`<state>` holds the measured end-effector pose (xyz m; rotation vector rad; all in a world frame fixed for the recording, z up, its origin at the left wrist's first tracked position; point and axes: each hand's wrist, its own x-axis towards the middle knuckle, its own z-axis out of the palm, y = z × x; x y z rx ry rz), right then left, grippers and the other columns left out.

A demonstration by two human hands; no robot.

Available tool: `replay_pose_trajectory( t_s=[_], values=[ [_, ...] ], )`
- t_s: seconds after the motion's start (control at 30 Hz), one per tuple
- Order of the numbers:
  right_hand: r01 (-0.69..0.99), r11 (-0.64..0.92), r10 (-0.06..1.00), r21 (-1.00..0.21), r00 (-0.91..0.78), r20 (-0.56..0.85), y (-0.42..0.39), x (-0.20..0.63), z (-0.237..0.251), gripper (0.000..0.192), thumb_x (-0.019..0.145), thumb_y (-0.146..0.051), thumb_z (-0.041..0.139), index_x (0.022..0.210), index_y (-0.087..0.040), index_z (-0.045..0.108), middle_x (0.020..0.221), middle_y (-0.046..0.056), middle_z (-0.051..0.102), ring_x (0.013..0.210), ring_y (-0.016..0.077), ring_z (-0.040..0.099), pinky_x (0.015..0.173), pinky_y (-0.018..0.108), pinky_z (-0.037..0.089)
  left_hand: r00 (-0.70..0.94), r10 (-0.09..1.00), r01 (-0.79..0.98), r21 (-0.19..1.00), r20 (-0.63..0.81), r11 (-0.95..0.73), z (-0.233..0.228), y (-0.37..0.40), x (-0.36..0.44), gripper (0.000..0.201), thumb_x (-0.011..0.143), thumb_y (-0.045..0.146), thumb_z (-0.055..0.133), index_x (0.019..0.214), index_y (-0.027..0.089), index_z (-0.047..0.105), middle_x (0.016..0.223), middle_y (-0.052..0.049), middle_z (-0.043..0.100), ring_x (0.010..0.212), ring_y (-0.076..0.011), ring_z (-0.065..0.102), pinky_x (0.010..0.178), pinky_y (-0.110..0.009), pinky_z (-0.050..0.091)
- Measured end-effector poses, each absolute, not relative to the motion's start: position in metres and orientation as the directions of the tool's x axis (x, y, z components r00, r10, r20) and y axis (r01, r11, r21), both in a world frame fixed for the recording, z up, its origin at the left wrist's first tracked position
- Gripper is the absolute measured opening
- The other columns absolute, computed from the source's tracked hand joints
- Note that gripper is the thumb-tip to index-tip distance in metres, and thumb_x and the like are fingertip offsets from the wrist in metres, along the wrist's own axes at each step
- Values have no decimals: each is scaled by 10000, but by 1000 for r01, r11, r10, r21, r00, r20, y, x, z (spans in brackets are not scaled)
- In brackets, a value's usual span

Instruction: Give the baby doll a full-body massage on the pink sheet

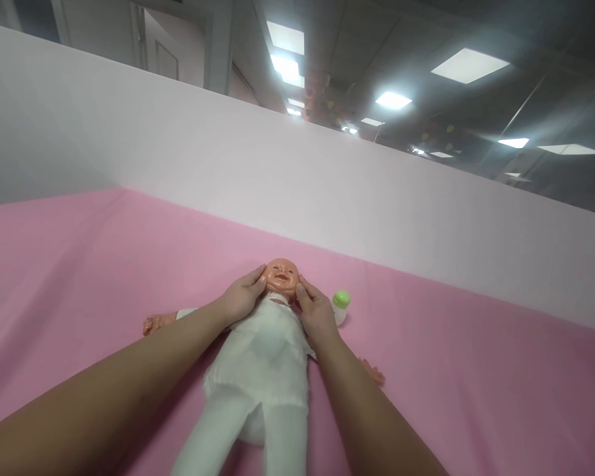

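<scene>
A baby doll point(260, 363) in white clothes lies on its back on the pink sheet, its smiling plastic head pointing away from me. My left hand point(241, 297) holds the left side of the doll's head, thumb and fingers bent against its cheek and ear. Against the right side of the head, my right hand point(317, 309) grips in the same way. The doll's arms stretch out sideways, each partly hidden by my forearms. Just right of my right hand stands a small whitish bottle point(340, 307) with a green lid.
The pink sheet point(441, 350) spreads over the surface with soft folds. Behind it a plain white low wall point(297, 178) runs across the view. Beyond that are a door point(173, 49) at the upper left and several lit ceiling panels point(394, 100).
</scene>
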<state>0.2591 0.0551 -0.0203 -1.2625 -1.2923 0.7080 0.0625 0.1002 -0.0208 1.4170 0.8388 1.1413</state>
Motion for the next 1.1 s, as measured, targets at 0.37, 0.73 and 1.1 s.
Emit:
replay_pose_trajectory(
  t_s=[0.37,0.73,1.1],
  values=[
    [412,172,934,-895,220,280,44,248,-9,723,930,-682,513,1471,-203,539,1516,90,536,1426,280,473,1209,434,336,362,911,111,961,199,-254,-7,90,60,839,890,659,598,1562,196,404,1565,-96,487,1453,-316,436,1203,-413,342],
    [447,26,967,-894,215,135,40,241,2,1021,761,-630,759,1578,-170,355,1388,126,647,1344,316,559,1145,437,406,357,910,176,942,211,-287,0,83,60,860,821,550,709,1555,220,407,1454,-83,611,1314,-339,587,1097,-413,471],
    [439,118,956,-891,192,222,38,244,-2,835,865,-617,662,1553,-213,419,1463,96,589,1398,301,510,1190,439,356,365,902,128,948,229,-292,1,83,61,767,859,588,664,1506,220,477,1412,-80,647,1283,-329,612,1069,-396,487]
  ],
)
